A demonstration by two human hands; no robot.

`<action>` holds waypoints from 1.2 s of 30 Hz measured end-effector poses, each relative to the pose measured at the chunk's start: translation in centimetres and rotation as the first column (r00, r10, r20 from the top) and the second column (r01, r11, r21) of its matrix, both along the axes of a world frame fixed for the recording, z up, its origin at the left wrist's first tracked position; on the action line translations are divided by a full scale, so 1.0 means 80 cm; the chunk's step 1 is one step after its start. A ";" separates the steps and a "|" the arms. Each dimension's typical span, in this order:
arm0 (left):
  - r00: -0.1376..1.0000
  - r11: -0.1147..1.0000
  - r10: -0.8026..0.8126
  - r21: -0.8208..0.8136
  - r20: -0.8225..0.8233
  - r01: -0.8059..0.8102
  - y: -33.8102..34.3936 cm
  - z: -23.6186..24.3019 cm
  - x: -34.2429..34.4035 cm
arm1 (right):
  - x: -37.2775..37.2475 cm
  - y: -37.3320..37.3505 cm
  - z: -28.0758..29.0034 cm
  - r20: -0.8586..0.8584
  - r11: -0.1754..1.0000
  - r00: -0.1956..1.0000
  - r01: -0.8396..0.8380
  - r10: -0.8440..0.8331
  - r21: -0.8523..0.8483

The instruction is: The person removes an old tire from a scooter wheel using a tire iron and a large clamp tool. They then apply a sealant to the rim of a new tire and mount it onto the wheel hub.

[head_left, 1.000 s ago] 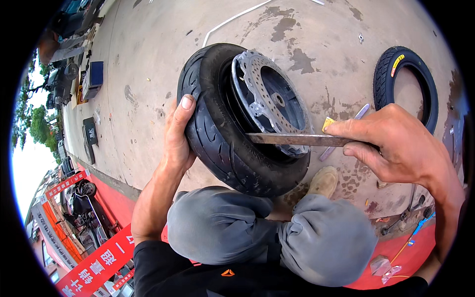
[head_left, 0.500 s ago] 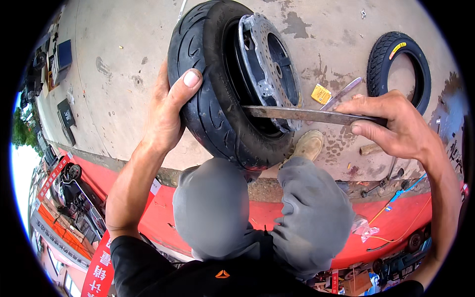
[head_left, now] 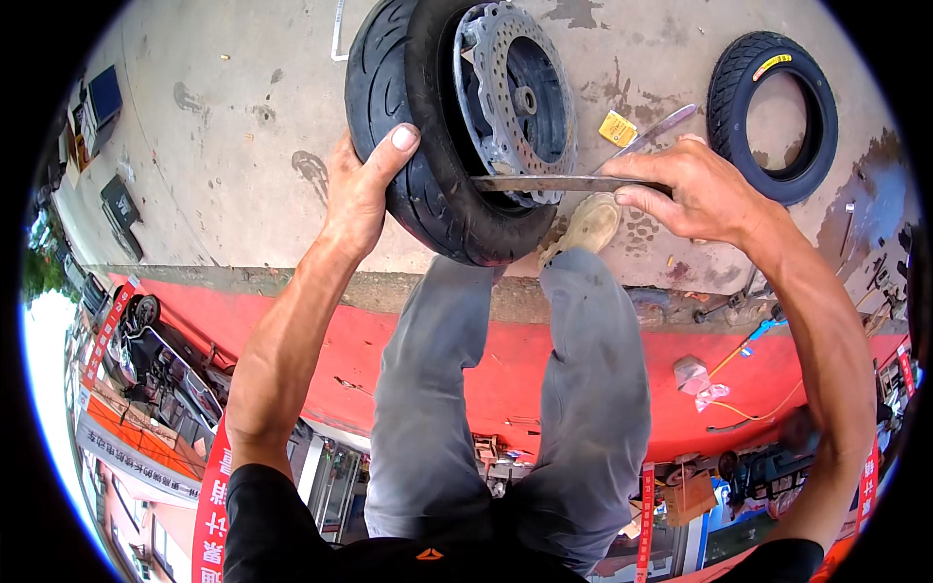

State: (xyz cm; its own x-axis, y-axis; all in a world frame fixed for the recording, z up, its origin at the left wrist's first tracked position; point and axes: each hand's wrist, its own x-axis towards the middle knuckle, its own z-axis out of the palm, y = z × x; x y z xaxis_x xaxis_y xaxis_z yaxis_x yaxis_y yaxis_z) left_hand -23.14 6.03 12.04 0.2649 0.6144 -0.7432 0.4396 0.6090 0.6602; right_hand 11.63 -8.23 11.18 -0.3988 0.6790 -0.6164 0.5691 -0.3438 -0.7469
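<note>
A black motorcycle tyre (head_left: 428, 107) on its wheel stands tilted in front of me, its sidewall facing right. A drilled brake disc (head_left: 494, 117) sits on the wheel's right side. My left hand (head_left: 364, 189) grips the tyre's tread on the left, with the thumb on top and the other fingers mostly hidden. In my right hand (head_left: 695, 189) is the handle end of a flat metal tyre lever (head_left: 554, 182). The lever lies nearly level across the lower part of the disc, and its far tip is at the tyre's bead beside the rim.
Another black tyre (head_left: 724, 107) lies flat on the concrete at the right. Between it and the wheel are a small yellow box (head_left: 618, 128) and another flat metal bar (head_left: 661, 126). My shoe (head_left: 591, 225) is close by the wheel. Behind the step runs red flooring (head_left: 515, 389).
The wheel, lever and both hands have moved up in the picture, away from my body. My legs look straighter. The lever stays at the tyre's edge, now more level.
</note>
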 end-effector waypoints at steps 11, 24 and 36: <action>0.996 0.999 0.019 -0.033 -0.089 -0.022 -0.022 0.010 0.010 | 0.008 -0.008 -0.013 0.053 0.965 0.993 -0.118 0.109 0.234; 0.997 0.999 0.045 0.004 -0.062 -0.045 -0.064 0.034 0.072 | -0.018 -0.055 0.069 0.176 0.977 0.984 -0.064 0.028 0.201; 0.984 0.986 0.167 -0.002 0.064 -0.167 -0.159 0.035 0.169 | -0.064 -0.108 0.218 0.346 -0.125 0.478 0.434 -0.808 -0.892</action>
State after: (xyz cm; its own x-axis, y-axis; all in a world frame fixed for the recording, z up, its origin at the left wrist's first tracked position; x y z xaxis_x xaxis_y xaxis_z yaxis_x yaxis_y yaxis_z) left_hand -9.61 -6.66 14.81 0.2050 0.6565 -0.7259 0.2885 0.6682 0.6858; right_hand 6.51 -16.88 28.61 -0.3669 -0.1182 -0.9227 -0.4478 -0.8470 0.2865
